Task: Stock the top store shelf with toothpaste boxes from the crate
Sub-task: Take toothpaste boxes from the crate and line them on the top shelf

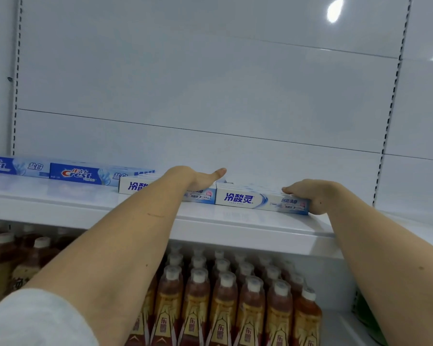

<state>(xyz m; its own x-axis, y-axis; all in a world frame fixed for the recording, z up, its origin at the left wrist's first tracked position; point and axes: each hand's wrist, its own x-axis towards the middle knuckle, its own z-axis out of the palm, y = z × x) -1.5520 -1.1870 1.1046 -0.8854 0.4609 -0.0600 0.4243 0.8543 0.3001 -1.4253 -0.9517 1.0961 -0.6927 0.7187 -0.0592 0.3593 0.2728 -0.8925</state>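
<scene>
In front of me rises a glossy white back panel [210, 83] of the shelving, split by thin seams and framed by slotted uprights [390, 108] on either side. A bright ceiling light glares off it at the upper right [334, 10]. Below, rows of what look like bottled tea [225, 303] fill the lower shelf.

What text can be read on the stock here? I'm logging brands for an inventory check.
"Crest" and "盐白": blue box on the top shelf.
"rest", "盐白": cut-off blue box at far left.
"冷酸灵": white box under the right hand.
"冷酸": white box behind the left arm.
Bottle labels: too blurred.
</scene>
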